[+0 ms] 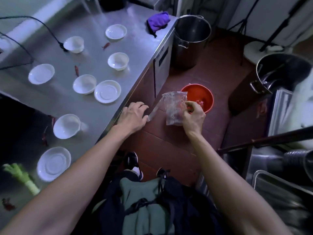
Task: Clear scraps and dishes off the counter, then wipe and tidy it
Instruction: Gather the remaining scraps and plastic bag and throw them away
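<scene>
The right hand (193,116) is pinching the thin, floppy clear plastic bag (174,107) by its right edge; the left hand (133,114) is pinching its near-left corner over the round red bucket (209,97)

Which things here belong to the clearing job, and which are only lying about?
Job: clear plastic bag, held by left hand and right hand; red bucket; white bowls; chilli scraps; leek.
Lying about: steel pots; black cable; purple cloth.

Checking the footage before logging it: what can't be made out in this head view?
- Clear bag contents: blurred, partly behind right hand.
- Red basin contents: hidden by bag and hand.
- Leek: leafy end cut off at left edge.
- Left hand fingertips: curled out of sight.
</scene>
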Action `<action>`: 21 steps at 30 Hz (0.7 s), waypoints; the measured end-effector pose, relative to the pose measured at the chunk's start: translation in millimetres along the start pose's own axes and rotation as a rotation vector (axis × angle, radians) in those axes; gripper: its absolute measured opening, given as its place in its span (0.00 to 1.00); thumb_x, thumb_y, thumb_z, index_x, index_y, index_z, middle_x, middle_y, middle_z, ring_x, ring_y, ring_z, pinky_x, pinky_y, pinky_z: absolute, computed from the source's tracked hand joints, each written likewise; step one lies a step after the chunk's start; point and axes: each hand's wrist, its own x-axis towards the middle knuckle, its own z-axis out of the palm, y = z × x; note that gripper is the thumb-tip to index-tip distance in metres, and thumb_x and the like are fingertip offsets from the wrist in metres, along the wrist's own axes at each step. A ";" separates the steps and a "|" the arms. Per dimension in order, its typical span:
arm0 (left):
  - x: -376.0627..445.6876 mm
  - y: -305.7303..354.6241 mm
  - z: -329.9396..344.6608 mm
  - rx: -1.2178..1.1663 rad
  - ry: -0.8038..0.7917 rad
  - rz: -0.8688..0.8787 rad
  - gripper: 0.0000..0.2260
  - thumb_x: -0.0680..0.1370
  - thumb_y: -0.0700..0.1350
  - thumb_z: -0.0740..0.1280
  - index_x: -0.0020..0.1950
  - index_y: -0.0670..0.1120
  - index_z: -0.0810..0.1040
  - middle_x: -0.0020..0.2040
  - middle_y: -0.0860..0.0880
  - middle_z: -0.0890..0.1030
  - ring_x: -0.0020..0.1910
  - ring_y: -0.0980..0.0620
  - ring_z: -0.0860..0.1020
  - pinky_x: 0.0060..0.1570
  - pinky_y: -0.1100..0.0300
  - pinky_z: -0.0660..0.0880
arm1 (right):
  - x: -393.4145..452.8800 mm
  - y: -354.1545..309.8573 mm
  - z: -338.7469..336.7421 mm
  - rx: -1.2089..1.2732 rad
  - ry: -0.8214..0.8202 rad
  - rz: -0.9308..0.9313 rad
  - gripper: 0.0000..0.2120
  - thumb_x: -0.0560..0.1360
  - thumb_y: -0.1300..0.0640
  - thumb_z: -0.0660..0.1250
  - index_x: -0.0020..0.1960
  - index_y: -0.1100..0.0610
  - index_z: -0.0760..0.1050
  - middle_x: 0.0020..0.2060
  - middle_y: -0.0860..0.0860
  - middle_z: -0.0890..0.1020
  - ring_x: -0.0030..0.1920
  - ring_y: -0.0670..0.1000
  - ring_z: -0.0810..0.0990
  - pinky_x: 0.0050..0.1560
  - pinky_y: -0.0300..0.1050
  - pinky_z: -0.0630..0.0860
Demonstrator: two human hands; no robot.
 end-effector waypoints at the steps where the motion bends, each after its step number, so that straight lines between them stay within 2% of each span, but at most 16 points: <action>1: 6.6 6.3 1.9 0.012 -0.010 0.024 0.21 0.80 0.52 0.63 0.73 0.50 0.71 0.72 0.50 0.70 0.71 0.47 0.67 0.66 0.46 0.68 | 2.8 6.3 -5.3 -0.001 0.017 0.019 0.11 0.75 0.65 0.67 0.55 0.58 0.82 0.50 0.51 0.84 0.47 0.49 0.82 0.56 0.44 0.78; 4: 26.3 19.8 9.5 0.029 -0.052 0.087 0.21 0.80 0.52 0.63 0.73 0.50 0.71 0.72 0.50 0.70 0.70 0.46 0.68 0.64 0.46 0.69 | 11.1 23.5 -15.9 -0.013 0.058 0.092 0.09 0.76 0.61 0.68 0.56 0.57 0.82 0.51 0.51 0.84 0.48 0.49 0.82 0.55 0.48 0.79; 12: 96.8 30.7 28.4 0.003 -0.132 0.192 0.21 0.80 0.53 0.63 0.72 0.49 0.71 0.72 0.49 0.69 0.69 0.45 0.69 0.64 0.44 0.70 | 47.5 48.4 -16.0 -0.097 0.092 0.197 0.11 0.75 0.60 0.71 0.57 0.55 0.83 0.51 0.50 0.83 0.48 0.47 0.82 0.54 0.49 0.81; 18: 158.8 24.9 36.5 -0.044 -0.195 0.233 0.21 0.81 0.53 0.62 0.73 0.50 0.70 0.73 0.49 0.69 0.69 0.45 0.69 0.64 0.45 0.70 | 86.4 45.1 -5.1 -0.205 0.076 0.233 0.16 0.73 0.68 0.66 0.57 0.56 0.83 0.51 0.51 0.83 0.48 0.48 0.81 0.55 0.49 0.81; 21: 187.7 20.7 37.2 -0.044 -0.226 0.263 0.21 0.81 0.54 0.61 0.73 0.50 0.70 0.72 0.49 0.69 0.69 0.45 0.68 0.65 0.45 0.70 | 106.3 47.8 4.3 -0.230 0.088 0.264 0.17 0.72 0.68 0.65 0.58 0.57 0.82 0.51 0.52 0.83 0.49 0.49 0.81 0.57 0.50 0.80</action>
